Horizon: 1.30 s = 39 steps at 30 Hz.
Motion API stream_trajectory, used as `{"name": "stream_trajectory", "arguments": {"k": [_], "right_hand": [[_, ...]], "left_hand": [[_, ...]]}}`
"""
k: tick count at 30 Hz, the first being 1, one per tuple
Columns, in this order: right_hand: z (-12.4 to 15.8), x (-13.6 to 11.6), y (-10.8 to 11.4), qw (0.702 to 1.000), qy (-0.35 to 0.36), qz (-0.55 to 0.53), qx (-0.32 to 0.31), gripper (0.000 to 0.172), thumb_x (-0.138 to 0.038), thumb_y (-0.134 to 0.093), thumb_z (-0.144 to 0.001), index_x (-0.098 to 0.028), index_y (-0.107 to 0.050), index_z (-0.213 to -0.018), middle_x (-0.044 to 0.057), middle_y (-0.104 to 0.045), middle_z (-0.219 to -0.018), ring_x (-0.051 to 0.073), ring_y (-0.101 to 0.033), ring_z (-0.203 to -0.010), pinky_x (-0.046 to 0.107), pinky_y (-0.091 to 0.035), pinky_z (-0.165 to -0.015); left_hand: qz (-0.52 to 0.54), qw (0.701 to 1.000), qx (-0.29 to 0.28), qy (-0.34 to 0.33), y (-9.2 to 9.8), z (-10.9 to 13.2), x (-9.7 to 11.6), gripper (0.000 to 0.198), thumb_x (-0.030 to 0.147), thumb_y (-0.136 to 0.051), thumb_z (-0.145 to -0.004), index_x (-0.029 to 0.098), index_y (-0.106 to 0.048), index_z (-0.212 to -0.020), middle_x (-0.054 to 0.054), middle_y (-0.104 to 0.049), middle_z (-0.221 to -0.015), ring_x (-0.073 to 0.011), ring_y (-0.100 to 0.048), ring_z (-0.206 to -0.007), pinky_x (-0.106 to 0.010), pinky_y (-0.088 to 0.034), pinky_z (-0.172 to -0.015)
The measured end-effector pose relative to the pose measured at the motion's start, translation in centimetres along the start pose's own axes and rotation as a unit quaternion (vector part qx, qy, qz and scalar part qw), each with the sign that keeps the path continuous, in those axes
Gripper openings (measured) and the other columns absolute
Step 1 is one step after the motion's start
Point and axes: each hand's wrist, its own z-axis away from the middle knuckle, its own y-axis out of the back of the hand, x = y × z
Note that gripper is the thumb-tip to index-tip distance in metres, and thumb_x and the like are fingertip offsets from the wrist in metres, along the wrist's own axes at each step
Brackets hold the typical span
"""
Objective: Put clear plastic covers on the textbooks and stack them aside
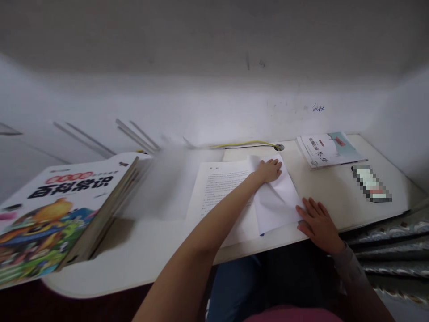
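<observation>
A page of printed text [221, 188] lies face up on the desk in front of me, probably part of an open book. White paper [279, 208] with soft creases covers its right side. My left hand [271, 171] rests on the upper part of this paper, fingers laid out over it, and the left forearm crosses the printed page. Beside the paper's lower right edge, my right hand [318, 226] lies on the desk's front edge with spread fingers, its fingertips at or very near the paper. Neither hand grips anything.
The white desk [144, 257] meets a wall behind. Thick picture-cover books [67, 210] are stacked at left, next to a blurred whitish sheet [161, 183]. At right are a booklet [330, 150] and a phone [372, 183]. A yellow cable [248, 142] enters a desk hole.
</observation>
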Motion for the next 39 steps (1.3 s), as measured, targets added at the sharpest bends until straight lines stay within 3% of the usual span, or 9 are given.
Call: {"name": "stream_trajectory", "arguments": {"k": [5,15,20,24,28,31,34,39], "right_hand": [[0.0,0.0,0.0,1.0,-0.002,0.003,0.0,0.048,-0.043,-0.042,-0.091,-0.023,-0.045,-0.135,0.011,-0.037,-0.145,0.03,-0.031,-0.133,0.047,-0.029,-0.103],[0.0,0.0,-0.1,1.0,-0.006,0.001,0.0,0.048,-0.044,-0.041,-0.092,-0.024,-0.044,-0.135,0.01,-0.037,-0.145,0.029,-0.032,-0.133,0.047,-0.029,-0.103],[0.0,0.0,-0.1,1.0,-0.009,-0.006,0.0,0.048,-0.044,-0.041,-0.092,-0.025,-0.045,-0.135,0.01,-0.038,-0.145,0.029,-0.032,-0.133,0.047,-0.03,-0.103],[-0.1,-0.1,0.1,1.0,-0.011,-0.003,-0.002,0.047,-0.043,-0.041,-0.092,-0.024,-0.045,-0.135,0.01,-0.039,-0.144,0.029,-0.032,-0.133,0.047,-0.029,-0.104],[-0.2,-0.3,0.3,1.0,-0.015,-0.005,-0.005,0.047,-0.043,-0.04,-0.092,-0.024,-0.046,-0.134,0.01,-0.039,-0.145,0.029,-0.032,-0.133,0.047,-0.029,-0.104],[-0.1,-0.4,0.2,1.0,-0.018,-0.011,0.001,0.048,-0.043,-0.041,-0.091,-0.024,-0.045,-0.135,0.009,-0.037,-0.145,0.029,-0.032,-0.133,0.047,-0.028,-0.104],[-0.1,0.2,-0.1,0.999,-0.032,-0.022,0.019,0.049,-0.043,-0.04,-0.092,-0.025,-0.041,-0.138,0.008,-0.036,-0.146,0.027,-0.03,-0.135,0.046,-0.028,-0.105],[-0.4,1.9,-0.6,0.995,-0.093,-0.001,0.023,0.05,-0.046,-0.042,-0.09,-0.027,-0.044,-0.136,0.011,-0.033,-0.148,0.032,-0.032,-0.133,0.049,-0.029,-0.102]], "left_hand": [[-0.004,1.0,0.021,0.018,0.0,-0.7,-0.1,0.048,0.042,-0.029,-0.091,0.03,-0.034,-0.137,-0.011,-0.037,-0.142,-0.0307,-0.037,-0.124,-0.051,-0.035,-0.094],[-0.012,0.995,0.074,0.064,0.0,-2.7,-0.2,0.057,0.055,-0.029,-0.088,0.02,-0.042,-0.131,-0.016,-0.044,-0.13,-0.0308,-0.039,-0.117,-0.044,-0.033,-0.094],[-0.011,0.993,0.08,0.085,0.1,-2.6,0.1,0.062,0.059,-0.027,-0.087,0.018,-0.041,-0.131,-0.017,-0.044,-0.128,-0.0311,-0.04,-0.116,-0.044,-0.032,-0.094],[-0.014,0.994,0.062,0.088,1.2,-2.1,0.7,0.06,0.056,-0.029,-0.088,0.017,-0.041,-0.131,-0.018,-0.046,-0.129,-0.0312,-0.04,-0.118,-0.045,-0.032,-0.095],[-0.029,0.998,0.03,0.053,1.5,1.4,2.7,0.06,0.054,-0.042,-0.084,0.013,-0.046,-0.129,-0.019,-0.044,-0.136,-0.0337,-0.036,-0.126,-0.049,-0.023,-0.103],[-0.052,0.999,0.006,0.014,0.0,6.2,5.4,0.074,0.064,-0.039,-0.081,0.009,-0.047,-0.13,-0.023,-0.04,-0.14,-0.0378,-0.028,-0.132,-0.052,-0.013,-0.107],[-0.063,0.998,0.0,-0.003,-1.8,10.3,7.7,0.082,0.065,-0.037,-0.082,0.003,-0.04,-0.135,-0.026,-0.033,-0.143,-0.0391,-0.027,-0.134,-0.048,-0.015,-0.109],[-0.02,1.0,-0.01,-0.016,-2.4,12.0,8.5,0.074,0.06,-0.029,-0.087,0.009,-0.031,-0.141,-0.023,-0.029,-0.146,-0.036,-0.026,-0.136,-0.048,-0.02,-0.109]]}}
